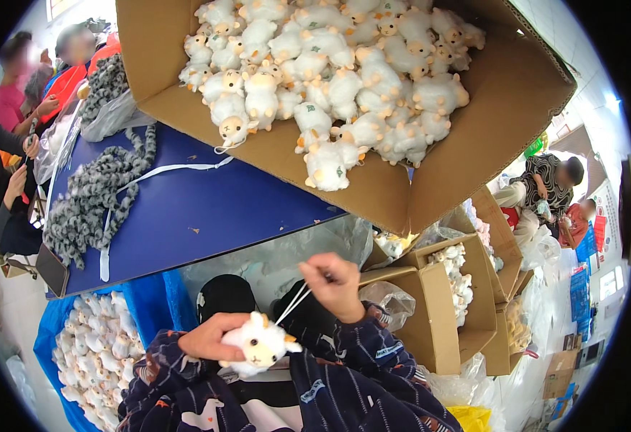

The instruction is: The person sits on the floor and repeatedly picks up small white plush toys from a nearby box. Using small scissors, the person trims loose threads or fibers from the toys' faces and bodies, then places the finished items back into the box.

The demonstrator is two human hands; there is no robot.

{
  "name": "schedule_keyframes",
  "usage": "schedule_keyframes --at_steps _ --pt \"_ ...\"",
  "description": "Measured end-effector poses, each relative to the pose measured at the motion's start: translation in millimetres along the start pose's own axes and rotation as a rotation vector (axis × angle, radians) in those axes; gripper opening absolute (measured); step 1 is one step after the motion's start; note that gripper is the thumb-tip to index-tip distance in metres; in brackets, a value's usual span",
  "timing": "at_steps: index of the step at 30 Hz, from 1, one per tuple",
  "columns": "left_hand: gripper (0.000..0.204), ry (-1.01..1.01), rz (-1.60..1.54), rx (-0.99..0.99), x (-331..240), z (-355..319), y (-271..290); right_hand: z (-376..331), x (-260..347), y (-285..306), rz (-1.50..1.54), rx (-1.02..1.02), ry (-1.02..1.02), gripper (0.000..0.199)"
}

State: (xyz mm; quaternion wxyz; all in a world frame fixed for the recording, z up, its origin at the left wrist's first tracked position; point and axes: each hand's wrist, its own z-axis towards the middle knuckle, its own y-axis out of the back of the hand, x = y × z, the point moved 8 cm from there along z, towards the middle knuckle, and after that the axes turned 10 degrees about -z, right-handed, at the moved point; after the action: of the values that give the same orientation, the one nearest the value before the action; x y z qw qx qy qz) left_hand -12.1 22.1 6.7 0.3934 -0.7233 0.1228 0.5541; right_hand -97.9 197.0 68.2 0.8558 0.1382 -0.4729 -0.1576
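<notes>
Plush lamb [259, 347]: in front of you, filling your left hand's [211, 337] grip; brace it without squashing.
White cord [291, 304]: taut up to your right hand's [335, 286] pinching grip; pull evenly.
Dark bit [328, 276]: perhaps a tool, too small to tell.

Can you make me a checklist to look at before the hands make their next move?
1. Left hand holding the white toy: ok.
2. Right hand holding the white string: ok.
3. String straight, not drooping: ok, it looks pulled straight.
4. String fixed to the toy: cannot tell, too small to see.
5. Blue bag open at the top: ok, toys show inside.
</notes>
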Motion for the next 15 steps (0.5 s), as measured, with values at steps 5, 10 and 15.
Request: schedule_keyframes --at_steps 5,10,15 --pt "0.044 -0.102 0.478 -0.120 -35 -31 18 1 -14 -50 0.370 0.470 -0.284 0.016" --pt "0.053 -0.096 0.209 -0.946 -56 -193 67 72 5 6 -0.100 0.021 -0.095 0.026" --pt "0.059 0.745 1.353 -1.398 -3 -320 114 109 -22 26 -0.822 -0.129 -0.015 0.054"
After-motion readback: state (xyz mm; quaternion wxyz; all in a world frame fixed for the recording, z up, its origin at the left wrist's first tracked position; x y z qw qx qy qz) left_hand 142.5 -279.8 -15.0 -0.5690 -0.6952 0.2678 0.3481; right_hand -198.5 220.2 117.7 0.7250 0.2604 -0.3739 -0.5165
